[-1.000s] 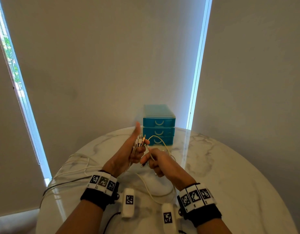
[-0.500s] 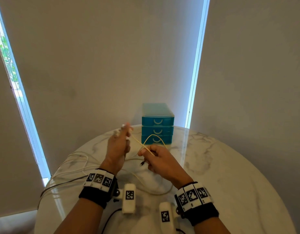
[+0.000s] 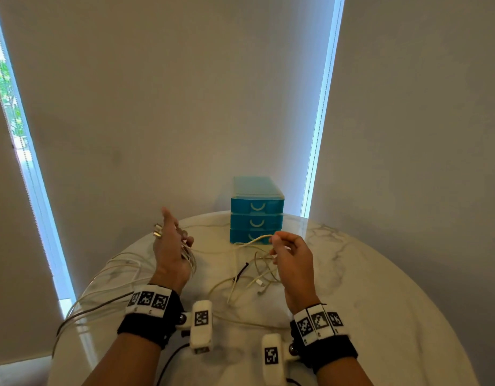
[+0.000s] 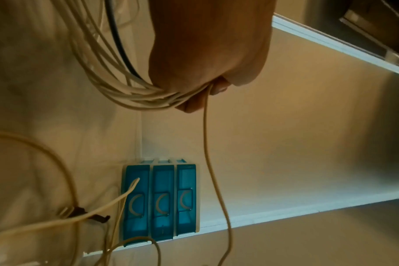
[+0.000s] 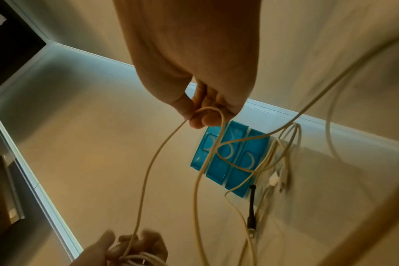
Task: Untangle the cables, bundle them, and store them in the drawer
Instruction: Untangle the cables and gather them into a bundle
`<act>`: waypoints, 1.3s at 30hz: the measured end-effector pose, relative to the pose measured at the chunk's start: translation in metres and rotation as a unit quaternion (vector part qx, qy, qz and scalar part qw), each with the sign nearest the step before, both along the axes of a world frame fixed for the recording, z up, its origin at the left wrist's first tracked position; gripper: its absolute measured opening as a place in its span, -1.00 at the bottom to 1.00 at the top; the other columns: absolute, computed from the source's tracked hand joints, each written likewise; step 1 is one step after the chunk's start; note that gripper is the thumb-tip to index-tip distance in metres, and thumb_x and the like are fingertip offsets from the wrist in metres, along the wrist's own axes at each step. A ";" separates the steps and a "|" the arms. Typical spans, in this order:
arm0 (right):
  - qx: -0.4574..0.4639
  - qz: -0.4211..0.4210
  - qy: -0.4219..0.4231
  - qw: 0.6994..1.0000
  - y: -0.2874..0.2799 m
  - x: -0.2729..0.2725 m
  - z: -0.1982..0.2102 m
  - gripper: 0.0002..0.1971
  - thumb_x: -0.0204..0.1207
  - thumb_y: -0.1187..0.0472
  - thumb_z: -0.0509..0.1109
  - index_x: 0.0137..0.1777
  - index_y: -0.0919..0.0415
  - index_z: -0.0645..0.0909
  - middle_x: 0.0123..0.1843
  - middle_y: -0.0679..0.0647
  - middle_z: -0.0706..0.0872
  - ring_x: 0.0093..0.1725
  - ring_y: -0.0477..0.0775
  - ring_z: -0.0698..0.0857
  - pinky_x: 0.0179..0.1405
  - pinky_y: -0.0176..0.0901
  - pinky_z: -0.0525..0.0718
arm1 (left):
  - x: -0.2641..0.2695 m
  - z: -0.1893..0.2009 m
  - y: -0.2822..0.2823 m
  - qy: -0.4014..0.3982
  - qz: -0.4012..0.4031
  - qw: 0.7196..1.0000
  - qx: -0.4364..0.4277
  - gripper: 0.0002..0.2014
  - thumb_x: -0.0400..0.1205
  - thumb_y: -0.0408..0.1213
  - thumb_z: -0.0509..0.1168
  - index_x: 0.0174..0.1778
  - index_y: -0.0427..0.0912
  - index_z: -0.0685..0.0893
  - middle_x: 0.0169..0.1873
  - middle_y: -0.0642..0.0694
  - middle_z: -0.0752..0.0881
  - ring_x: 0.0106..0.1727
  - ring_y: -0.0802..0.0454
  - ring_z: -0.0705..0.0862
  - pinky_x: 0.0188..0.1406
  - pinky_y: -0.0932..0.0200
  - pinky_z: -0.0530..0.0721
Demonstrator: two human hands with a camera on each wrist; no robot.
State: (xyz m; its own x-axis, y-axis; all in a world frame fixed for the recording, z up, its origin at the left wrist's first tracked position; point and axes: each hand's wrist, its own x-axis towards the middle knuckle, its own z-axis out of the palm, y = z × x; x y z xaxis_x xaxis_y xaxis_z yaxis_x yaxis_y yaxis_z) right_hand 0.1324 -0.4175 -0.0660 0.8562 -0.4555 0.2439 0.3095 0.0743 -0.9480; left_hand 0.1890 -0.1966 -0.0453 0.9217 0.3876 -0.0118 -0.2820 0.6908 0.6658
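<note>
Untangling, early stage: my left hand (image 3: 171, 253) grips a gathered bunch of cream-white cables (image 4: 116, 86), right hand (image 3: 292, 256) pinches one cream strand (image 5: 148, 172). Loose ends sprawl on the round marble surface (image 3: 380, 288). Small blue three-drawer plastic chest (image 3: 256, 211) all closed; bundling, storing left.

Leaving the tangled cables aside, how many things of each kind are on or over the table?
blue drawers: 3
hands: 2 (left hand, right hand)
wrist cameras: 2
marble table: 1
total: 8
</note>
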 end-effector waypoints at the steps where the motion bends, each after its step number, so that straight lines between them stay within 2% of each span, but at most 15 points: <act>1: -0.035 0.006 -0.002 0.999 0.000 0.000 -0.002 -0.93 0.72 0.17 0.54 0.15 0.01 0.79 0.08 0.04 0.88 0.01 0.05 0.84 0.00 -0.11 0.83 | -0.003 0.002 -0.005 -0.005 -0.012 1.000 0.021 -0.64 0.68 0.17 0.47 -0.17 -0.01 0.58 -0.49 0.10 0.48 -0.48 0.21 0.45 -0.27 0.24 0.77; 2: -0.072 0.018 0.000 0.997 0.000 -0.001 -0.003 -0.92 0.70 0.15 0.56 0.12 -0.03 0.82 0.06 -0.04 0.90 0.06 0.01 0.86 0.08 -0.10 0.85 | -0.007 0.004 -0.008 -0.011 -0.033 0.998 0.049 -0.64 0.64 0.15 0.53 -0.15 -0.01 0.59 -0.49 0.10 0.47 -0.48 0.20 0.45 -0.21 0.19 0.81; 4: -0.129 0.037 0.007 0.991 -0.002 -0.002 -0.006 -0.91 0.63 0.15 0.63 0.08 -0.05 0.87 0.01 -0.13 0.92 0.07 -0.12 0.86 0.21 -0.07 0.87 | -0.013 0.007 -0.012 -0.006 -0.077 0.985 0.154 -0.60 0.54 0.13 0.64 -0.10 0.00 0.59 -0.48 0.07 0.45 -0.49 0.16 0.40 -0.44 0.25 0.60; 6: -0.136 0.041 0.003 0.990 -0.004 -0.004 -0.006 -0.89 0.58 0.18 0.67 0.06 -0.02 0.90 -0.02 -0.14 0.93 0.05 -0.16 0.88 0.22 -0.07 0.88 | -0.016 0.007 -0.014 0.009 -0.132 0.933 0.335 -0.52 0.45 0.25 0.66 -0.11 -0.03 0.66 -0.49 0.02 0.43 -0.50 0.12 0.33 -0.54 0.20 0.33; 8: -0.107 0.045 -0.011 0.993 -0.005 -0.005 -0.003 -0.84 0.54 0.20 0.71 0.08 0.03 0.88 0.00 -0.08 0.93 0.07 -0.11 0.89 0.19 -0.07 0.89 | -0.023 0.005 -0.018 0.007 -0.215 0.858 0.466 -0.49 0.42 0.38 0.62 -0.13 -0.02 0.80 -0.50 0.01 0.46 -0.50 0.12 0.31 -0.54 0.19 0.29; 10: -0.057 0.054 -0.018 0.997 -0.007 -0.006 0.001 -0.78 0.51 0.21 0.73 0.12 0.09 0.84 0.03 -0.01 0.93 0.09 -0.03 0.91 0.16 -0.07 0.89 | -0.029 0.002 -0.023 0.010 -0.284 0.803 0.523 -0.49 0.46 0.36 0.61 -0.01 -0.04 0.88 -0.51 0.01 0.48 -0.51 0.13 0.31 -0.55 0.22 0.29; 12: -0.015 0.068 -0.020 0.997 -0.006 -0.007 0.006 -0.74 0.52 0.23 0.73 0.16 0.15 0.82 0.06 0.05 0.93 0.10 0.03 0.91 0.14 -0.10 0.89 | -0.031 0.001 -0.027 0.007 -0.310 0.783 0.540 -0.54 0.49 0.26 0.63 -0.01 -0.09 0.89 -0.51 0.00 0.52 -0.53 0.14 0.33 -0.56 0.24 0.30; 15: 0.029 0.083 -0.018 0.996 -0.006 -0.008 0.009 -0.67 0.54 0.20 0.72 0.26 0.18 0.77 0.11 0.12 0.92 0.07 0.08 0.90 0.07 -0.14 0.87 | -0.028 0.001 -0.025 -0.016 -0.271 0.811 0.519 -0.60 0.51 0.17 0.65 -0.03 -0.11 0.90 -0.51 0.01 0.52 -0.52 0.13 0.34 -0.55 0.23 0.30; 18: 0.031 0.146 0.014 0.989 -0.003 -0.009 0.009 -0.61 0.55 0.19 0.71 0.32 0.19 0.72 0.17 0.21 0.89 0.07 0.10 0.88 0.12 -0.11 0.87 | -0.019 0.001 -0.020 -0.037 -0.181 0.899 0.397 -0.66 0.54 0.04 0.64 -0.07 -0.19 0.84 -0.52 0.01 0.41 -0.51 0.09 0.26 -0.56 0.18 0.19; 21: -0.088 0.249 0.095 0.960 0.007 -0.011 0.003 -0.65 0.58 0.16 0.67 0.32 0.16 0.74 0.15 0.11 0.92 0.18 0.15 0.89 0.21 -0.04 0.83 | -0.010 0.000 -0.016 -0.042 -0.125 0.956 0.263 -0.75 0.64 -0.07 0.58 0.06 -0.13 0.75 -0.54 0.06 0.36 -0.54 0.11 0.22 -0.62 0.22 0.16; 25: -0.226 0.375 0.139 0.888 0.016 -0.019 -0.002 -0.75 0.71 0.08 0.54 0.35 0.03 0.77 0.22 -0.04 0.92 0.29 -0.04 0.84 0.35 -0.03 0.79 | -0.006 0.002 -0.007 -0.016 -0.060 0.986 0.152 -0.78 0.69 -0.15 0.55 0.15 -0.17 0.79 -0.57 0.07 0.39 -0.60 0.17 0.29 -0.69 0.30 0.25; 28: -0.219 0.355 0.095 0.904 0.015 -0.020 0.002 -0.77 0.77 0.15 0.47 0.37 0.09 0.78 0.21 0.03 0.92 0.27 -0.03 0.86 0.36 -0.02 0.79 | -0.005 -0.001 -0.005 0.014 -0.038 0.989 0.139 -0.88 0.69 -0.17 0.54 -0.02 -0.12 0.77 -0.59 0.07 0.40 -0.60 0.17 0.30 -0.71 0.29 0.26; 32: 0.002 0.215 -0.012 0.976 0.006 -0.016 0.013 -0.73 0.80 0.08 0.40 0.38 0.11 0.80 0.14 0.15 0.91 0.23 0.14 0.87 0.33 0.03 0.79 | -0.001 -0.008 -0.010 0.034 -0.076 0.976 0.202 -0.76 0.68 -0.17 0.56 -0.19 -0.04 0.62 -0.56 0.05 0.40 -0.60 0.16 0.26 -0.70 0.29 0.19; 36: 0.199 0.131 -0.026 0.971 -0.012 -0.014 0.022 -0.73 0.80 0.07 0.42 0.39 0.12 0.81 0.19 0.16 0.92 0.19 0.06 0.89 0.29 -0.01 0.76 | -0.010 -0.009 -0.019 0.004 -0.150 0.921 0.360 -0.68 0.58 -0.04 0.66 0.05 -0.16 0.76 -0.52 0.00 0.46 -0.56 0.12 0.28 -0.62 0.24 0.24; 39: 0.223 0.128 0.002 0.966 -0.016 -0.015 0.021 -0.73 0.78 0.11 0.47 0.37 0.20 0.79 0.23 0.21 0.91 0.16 0.06 0.92 0.22 -0.02 0.80 | -0.021 -0.003 -0.028 -0.047 -0.175 0.862 0.474 -0.68 0.52 -0.04 0.70 0.12 -0.04 0.85 -0.53 0.11 0.61 -0.57 0.20 0.41 -0.61 0.31 0.36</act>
